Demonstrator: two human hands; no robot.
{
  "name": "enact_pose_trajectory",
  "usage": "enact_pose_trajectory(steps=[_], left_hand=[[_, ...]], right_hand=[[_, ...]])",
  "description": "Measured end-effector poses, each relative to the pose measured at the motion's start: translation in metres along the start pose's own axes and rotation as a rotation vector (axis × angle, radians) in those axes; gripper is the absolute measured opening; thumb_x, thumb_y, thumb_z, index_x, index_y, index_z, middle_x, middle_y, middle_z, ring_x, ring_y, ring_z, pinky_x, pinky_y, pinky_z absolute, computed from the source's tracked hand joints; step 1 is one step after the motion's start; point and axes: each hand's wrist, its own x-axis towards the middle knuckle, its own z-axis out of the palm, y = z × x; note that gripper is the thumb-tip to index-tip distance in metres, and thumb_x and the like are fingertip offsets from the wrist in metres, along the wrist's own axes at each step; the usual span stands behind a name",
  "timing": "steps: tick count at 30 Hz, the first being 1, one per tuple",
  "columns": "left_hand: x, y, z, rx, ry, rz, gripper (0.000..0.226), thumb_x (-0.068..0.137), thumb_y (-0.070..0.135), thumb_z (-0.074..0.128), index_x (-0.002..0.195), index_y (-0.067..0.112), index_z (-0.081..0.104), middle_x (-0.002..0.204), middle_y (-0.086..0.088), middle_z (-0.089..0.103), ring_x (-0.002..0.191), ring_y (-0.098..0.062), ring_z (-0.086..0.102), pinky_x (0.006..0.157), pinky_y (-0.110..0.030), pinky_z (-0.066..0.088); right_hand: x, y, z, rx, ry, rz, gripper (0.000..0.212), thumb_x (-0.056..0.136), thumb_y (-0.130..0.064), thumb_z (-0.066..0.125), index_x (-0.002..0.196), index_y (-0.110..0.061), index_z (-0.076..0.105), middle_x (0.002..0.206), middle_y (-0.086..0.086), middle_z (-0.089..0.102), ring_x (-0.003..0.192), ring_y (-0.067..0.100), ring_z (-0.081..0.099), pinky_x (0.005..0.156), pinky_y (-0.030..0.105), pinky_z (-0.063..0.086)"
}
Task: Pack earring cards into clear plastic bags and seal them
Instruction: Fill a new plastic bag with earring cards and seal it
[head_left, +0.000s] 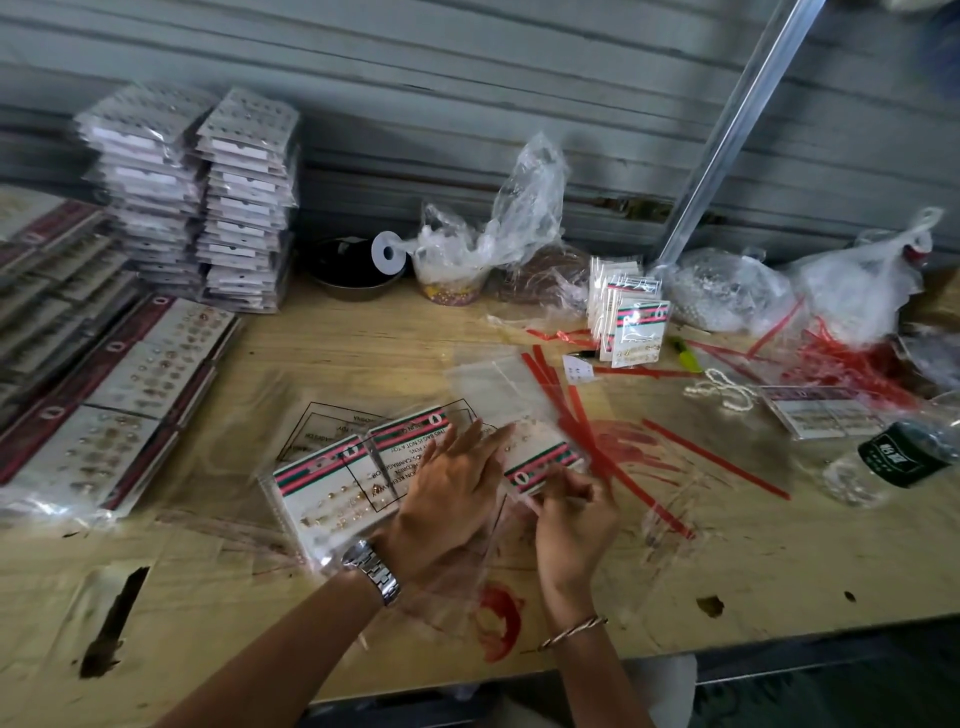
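Crinkly clear bag (460, 584) (striped rectangular card (543, 460))

I am looking in on a small packing workshop. The surface (311, 332) is bare, scuffed plywood with red stains, set against a grey ribbed metal shutter (467, 78). Tall stacks of bagged earring cards (197, 197) stand at the back left, with rows of larger cards (130, 389) beside them. Red peel-off strips (717, 457) litter the right side, and plastic bags of beads (727, 291) sit along the shutter.
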Motion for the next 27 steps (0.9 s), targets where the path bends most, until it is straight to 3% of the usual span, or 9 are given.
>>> enact_pose_trajectory(steps=[2,7,9,11,14,19,22,25,27], left_hand=[[0.0,0.0,0.0,0.023,-0.012,0.025,0.046,0.104,0.035,0.03,0.149,0.043,0.027,0.159,0.001,0.024,0.149,-0.022,0.013,0.119,-0.046,0.013],[0.001,-0.001,-0.002,0.077,-0.024,0.066,0.046,0.102,0.039,0.024,0.148,0.039,0.03,0.16,0.006,0.021,0.149,-0.02,0.014,0.118,-0.042,0.018],[-0.001,0.001,-0.003,0.073,-0.046,0.041,0.048,0.1,0.042,0.022,0.148,0.042,0.03,0.16,0.005,0.021,0.149,-0.022,0.013,0.119,-0.044,0.016],[-0.003,0.001,-0.002,0.106,-0.048,0.018,0.046,0.102,0.041,0.028,0.147,0.044,0.029,0.16,0.007,0.02,0.149,-0.024,0.012,0.119,-0.044,0.014],[-0.006,0.001,-0.001,0.175,-0.042,0.03,0.046,0.103,0.041,0.028,0.149,0.046,0.022,0.161,0.008,0.016,0.15,-0.025,0.008,0.12,-0.042,0.012],[-0.004,0.001,-0.003,0.143,-0.065,0.04,0.046,0.103,0.041,0.028,0.148,0.047,0.023,0.161,0.007,0.017,0.149,-0.028,0.01,0.12,-0.044,0.013],[-0.006,-0.001,-0.003,0.152,-0.065,0.048,0.047,0.103,0.04,0.03,0.149,0.046,0.022,0.161,0.007,0.019,0.149,-0.027,0.012,0.12,-0.042,0.014],[-0.008,-0.002,-0.003,0.16,-0.049,0.078,0.046,0.102,0.04,0.03,0.148,0.043,0.027,0.159,0.006,0.024,0.148,-0.028,0.017,0.119,-0.041,0.017],[-0.01,-0.003,-0.005,0.175,-0.047,0.102,0.049,0.1,0.042,0.027,0.148,0.041,0.029,0.158,0.005,0.027,0.147,-0.028,0.021,0.118,-0.04,0.019]], right_hand=[[-0.004,-0.004,0.006,-0.076,0.019,-0.109,0.01,0.086,-0.003,0.07,0.079,0.0,0.063,0.073,0.011,0.065,0.06,0.005,0.066,0.051,0.018,0.053],[-0.006,-0.008,0.027,-0.216,0.034,-0.214,0.01,0.084,-0.001,0.069,0.075,0.001,0.066,0.073,0.012,0.066,0.069,0.024,0.061,0.068,0.03,0.047],[-0.006,-0.009,0.033,-0.241,-0.007,-0.21,0.009,0.082,0.001,0.069,0.074,0.001,0.066,0.073,0.011,0.067,0.068,0.024,0.062,0.066,0.02,0.046],[-0.004,-0.01,0.035,-0.262,-0.051,-0.193,0.005,0.079,0.004,0.07,0.074,0.002,0.067,0.072,0.011,0.068,0.062,0.015,0.061,0.06,0.004,0.038],[0.003,-0.012,0.033,-0.29,-0.112,-0.179,0.007,0.08,0.003,0.068,0.082,-0.002,0.072,0.077,0.006,0.071,0.062,-0.007,0.056,0.057,-0.001,0.037],[0.005,-0.011,0.034,-0.129,-0.181,-0.029,0.027,0.078,0.013,0.06,0.086,-0.007,0.076,0.078,0.002,0.074,0.07,0.008,0.069,0.067,0.019,0.053],[0.008,-0.011,0.039,-0.093,-0.133,-0.01,0.029,0.073,0.017,0.06,0.075,-0.009,0.072,0.071,0.004,0.072,0.061,0.002,0.064,0.062,0.016,0.05],[0.013,-0.008,0.044,-0.175,-0.105,-0.017,0.024,0.073,0.015,0.058,0.078,-0.003,0.073,0.078,0.012,0.073,0.06,-0.002,0.064,0.059,0.009,0.047],[0.017,-0.005,0.043,-0.239,-0.126,-0.025,0.02,0.076,0.011,0.061,0.082,-0.003,0.075,0.081,0.011,0.074,0.07,0.013,0.07,0.065,0.016,0.052]])
